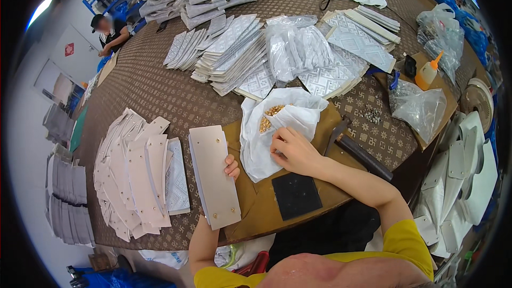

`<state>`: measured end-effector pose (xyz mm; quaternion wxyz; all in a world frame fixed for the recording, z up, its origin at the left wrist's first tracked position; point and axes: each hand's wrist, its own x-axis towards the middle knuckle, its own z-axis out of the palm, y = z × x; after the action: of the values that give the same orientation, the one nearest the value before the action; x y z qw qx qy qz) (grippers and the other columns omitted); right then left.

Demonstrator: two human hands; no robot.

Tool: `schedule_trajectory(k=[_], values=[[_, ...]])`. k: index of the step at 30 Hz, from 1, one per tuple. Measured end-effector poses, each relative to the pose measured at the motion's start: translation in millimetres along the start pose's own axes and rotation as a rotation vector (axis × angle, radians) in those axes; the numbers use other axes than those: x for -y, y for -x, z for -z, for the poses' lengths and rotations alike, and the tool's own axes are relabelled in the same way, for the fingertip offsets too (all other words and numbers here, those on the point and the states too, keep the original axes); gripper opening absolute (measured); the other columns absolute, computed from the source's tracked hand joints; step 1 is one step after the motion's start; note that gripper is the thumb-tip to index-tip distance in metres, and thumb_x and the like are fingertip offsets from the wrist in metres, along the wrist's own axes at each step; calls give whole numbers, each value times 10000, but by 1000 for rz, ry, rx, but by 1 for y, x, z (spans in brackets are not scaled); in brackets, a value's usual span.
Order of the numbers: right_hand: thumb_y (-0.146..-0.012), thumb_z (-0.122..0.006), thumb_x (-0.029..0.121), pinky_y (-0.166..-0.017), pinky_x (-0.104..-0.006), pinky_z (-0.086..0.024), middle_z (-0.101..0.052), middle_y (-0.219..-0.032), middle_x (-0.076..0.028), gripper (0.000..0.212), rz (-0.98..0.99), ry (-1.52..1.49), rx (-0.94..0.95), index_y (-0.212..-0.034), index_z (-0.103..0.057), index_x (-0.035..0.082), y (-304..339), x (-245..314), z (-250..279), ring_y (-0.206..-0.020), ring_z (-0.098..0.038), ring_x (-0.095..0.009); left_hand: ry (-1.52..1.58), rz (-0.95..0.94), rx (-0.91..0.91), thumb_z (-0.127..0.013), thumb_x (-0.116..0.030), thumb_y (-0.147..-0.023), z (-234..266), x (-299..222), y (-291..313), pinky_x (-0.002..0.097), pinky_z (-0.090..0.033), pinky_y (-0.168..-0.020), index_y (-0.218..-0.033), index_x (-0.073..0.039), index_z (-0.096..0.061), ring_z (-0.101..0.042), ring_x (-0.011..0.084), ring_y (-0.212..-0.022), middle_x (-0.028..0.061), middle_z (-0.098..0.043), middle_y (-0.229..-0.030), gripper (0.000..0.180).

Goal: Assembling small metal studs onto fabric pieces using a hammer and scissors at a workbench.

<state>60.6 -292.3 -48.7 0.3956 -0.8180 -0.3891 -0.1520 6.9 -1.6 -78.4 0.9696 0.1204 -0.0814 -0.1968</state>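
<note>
My left hand [232, 167] holds a flat beige panel [214, 176] by its right edge, tilted over the left part of a brown board [242, 230]. Small metal studs show near the panel's corners. My right hand [296, 150] is over a crumpled white cloth [255, 156], fingers curled together just below a heap of small gold-coloured fasteners [265, 124]. Whether anything sits between those fingertips is hidden. A black square pad [297, 196] lies on the board below my right forearm. Beyond that forearm rests a hammer-like tool [337, 134] beside a dark rod [365, 157].
Left of the panel, studded beige pieces [130, 176] lie fanned in a pile. Patterned grey panels [229, 50] and a plastic-wrapped bundle [298, 48] occupy the table's middle. An orange-tipped bottle [426, 76] and a clear bag [421, 108] stand right. Another person [111, 34] is far left.
</note>
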Motion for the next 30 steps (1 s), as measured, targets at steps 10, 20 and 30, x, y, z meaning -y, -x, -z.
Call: schedule_trajectory(k=[10,20,30], values=[[-822,-773,37,-852,-410,-508,-583,-1047,-103,161,2,-10,16,-909,-638,49,6,6,3,-974,-596,-323,89,52,-13,-498,-420,-1082,12,3,8,331,-433,-793,-1553,-79,-391,-467,188,-864,121,-542,-1093,591],[-828,-776,22,-827,-396,-522,-632,-1046,-115,157,5,-14,-16,-941,-670,48,-16,27,47,-968,-634,-320,-158,113,235,-519,-543,-1052,-39,-34,-6,336,-448,-665,-1651,-121,-278,-503,203,-722,124,-577,-1014,772],[-786,-795,4,-749,-392,-524,-647,-1008,-70,275,117,107,242,-1052,-735,37,53,73,51,-877,-631,-278,-950,-369,-34,-749,-257,-979,-99,-14,26,234,-495,-722,-1559,-3,-420,-600,124,-786,76,-625,-969,714]])
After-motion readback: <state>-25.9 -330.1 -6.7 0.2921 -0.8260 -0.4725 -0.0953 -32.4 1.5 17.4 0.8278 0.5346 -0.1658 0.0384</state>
